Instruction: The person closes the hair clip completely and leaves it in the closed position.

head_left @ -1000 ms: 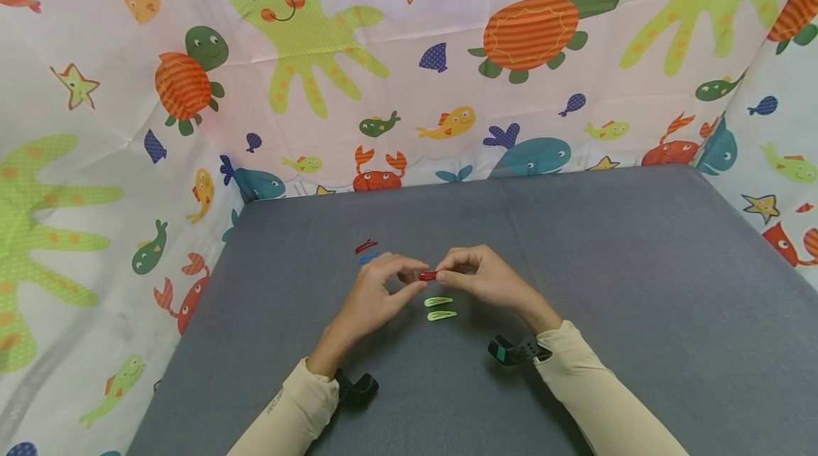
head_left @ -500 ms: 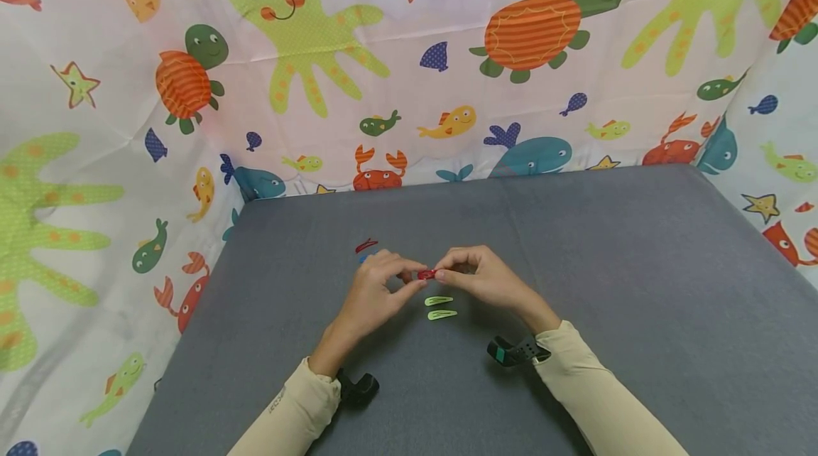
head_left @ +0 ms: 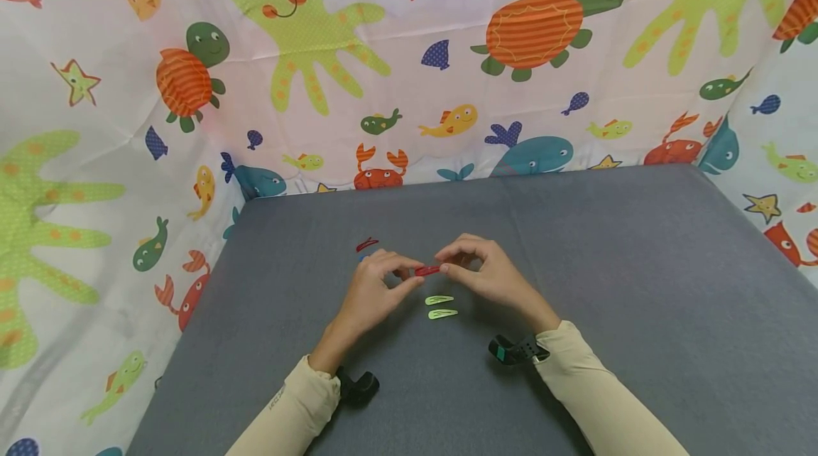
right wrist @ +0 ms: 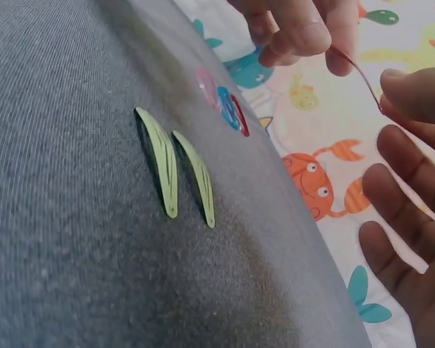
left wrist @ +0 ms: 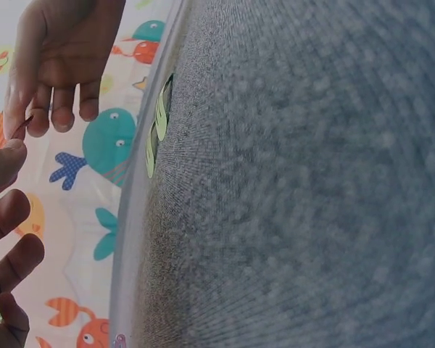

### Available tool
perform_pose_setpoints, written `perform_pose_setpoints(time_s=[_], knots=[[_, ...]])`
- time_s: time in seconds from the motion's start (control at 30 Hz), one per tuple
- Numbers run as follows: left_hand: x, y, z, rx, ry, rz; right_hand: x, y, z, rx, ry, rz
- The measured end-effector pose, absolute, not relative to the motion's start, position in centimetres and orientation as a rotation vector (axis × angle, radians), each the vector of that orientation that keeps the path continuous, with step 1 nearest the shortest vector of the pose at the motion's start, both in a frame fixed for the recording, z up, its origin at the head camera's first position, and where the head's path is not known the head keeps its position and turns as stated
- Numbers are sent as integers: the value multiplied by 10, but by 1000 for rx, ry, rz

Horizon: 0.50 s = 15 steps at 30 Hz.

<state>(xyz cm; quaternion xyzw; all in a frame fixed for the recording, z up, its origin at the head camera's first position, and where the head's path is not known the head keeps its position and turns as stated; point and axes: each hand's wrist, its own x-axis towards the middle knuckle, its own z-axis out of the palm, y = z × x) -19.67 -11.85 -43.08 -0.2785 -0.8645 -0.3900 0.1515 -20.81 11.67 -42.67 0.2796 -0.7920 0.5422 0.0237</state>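
Note:
Above the table, a red snap hair clip [head_left: 427,270] spans the gap between both hands. My left hand [head_left: 383,282] pinches one end between thumb and fingertips. The other end lies at the thumb and index finger of my right hand [head_left: 482,271], which pinches it. In the right wrist view this red clip [right wrist: 362,74] appears edge-on as a thin curved strip. Below the hands, two light green hair clips [head_left: 439,300] lie side by side on the table. Beyond my left hand lie another red clip [head_left: 367,244] and a blue clip [right wrist: 227,109], the latter mostly hidden in the head view.
A pink clip [right wrist: 206,85] lies beside the blue one in the right wrist view. The grey cloth-covered table [head_left: 607,250] spreads around the hands. A white curtain with sea animals [head_left: 409,72] rises along its back and sides.
The held red clip has turned, and more of its length shows. My right hand has lifted slightly, its index finger spreading from the thumb. My left hand has shifted slightly left.

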Motion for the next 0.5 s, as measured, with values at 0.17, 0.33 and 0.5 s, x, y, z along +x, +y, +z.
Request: perform_pose_setpoints(time_s=[0.17,0.33,0.5], knots=[[-197,-119,-431,-767,-2512,-1148,-209,116,-428,865,-2420,1605],[-197,-119,-431,-757,-2519,-1150,-210,116,-431,895,-2441,1507],[-197,-118,-433,-719,-2541,-1131,-211,113,-433,924,-2446,1419]])
